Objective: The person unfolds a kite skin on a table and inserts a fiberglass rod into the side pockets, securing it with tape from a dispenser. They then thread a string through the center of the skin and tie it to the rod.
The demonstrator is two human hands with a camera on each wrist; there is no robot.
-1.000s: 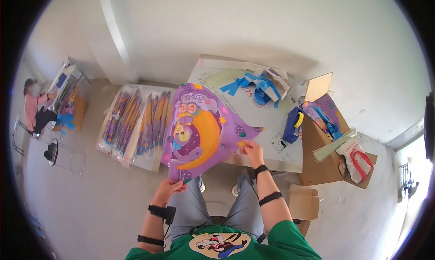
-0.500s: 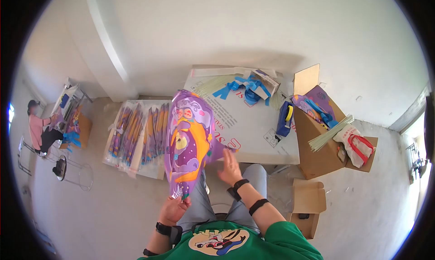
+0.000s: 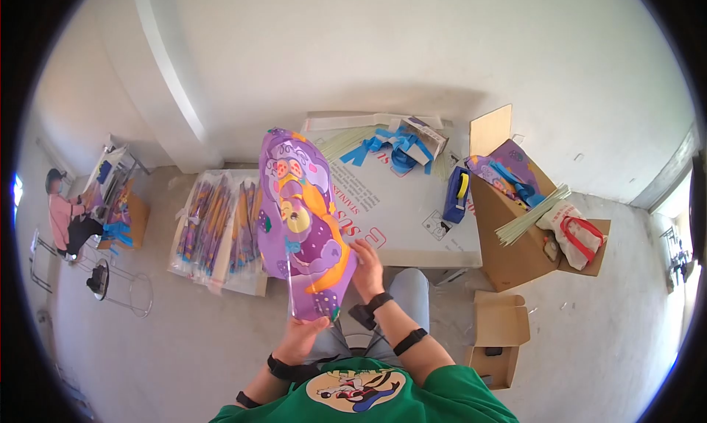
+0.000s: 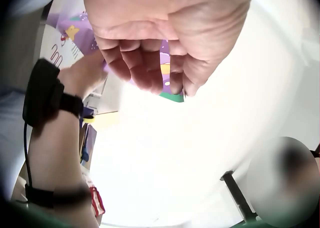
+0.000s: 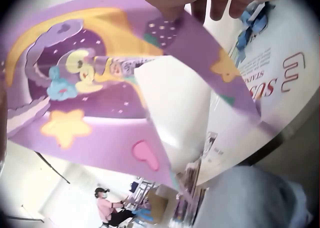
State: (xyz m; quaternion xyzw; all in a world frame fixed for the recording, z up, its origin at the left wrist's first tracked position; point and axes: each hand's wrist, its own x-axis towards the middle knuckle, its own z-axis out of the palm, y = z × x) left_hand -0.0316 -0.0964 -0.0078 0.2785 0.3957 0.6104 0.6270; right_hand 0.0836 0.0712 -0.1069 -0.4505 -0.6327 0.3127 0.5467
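A purple printed kite (image 3: 302,217) with a yellow moon and cartoon animals hangs bowed and partly folded over in front of me. My left hand (image 3: 303,337) pinches its bottom corner; the left wrist view shows the green tip (image 4: 172,96) between thumb and fingers. At the kite's right edge is my right hand (image 3: 367,272), fingers fairly straight and touching the sheet. In the right wrist view the thumb lies against the sheet near a printed strawberry (image 5: 161,32), while the other fingers spread beyond the edge.
Bagged folded kites (image 3: 210,217) lie on a left-hand board. The table (image 3: 412,239) bears blue ribbons (image 3: 401,149), pale thin rods (image 3: 342,143) and a tape dispenser (image 3: 456,194). To its right stands a cardboard box (image 3: 515,257). Another person (image 3: 66,213) sits far left.
The right hand let go of the kite's right-hand corner, then moved left to the sheet's edge. The sheet has gone from spread flat to bowed. The left hand still holds the bottom corner.
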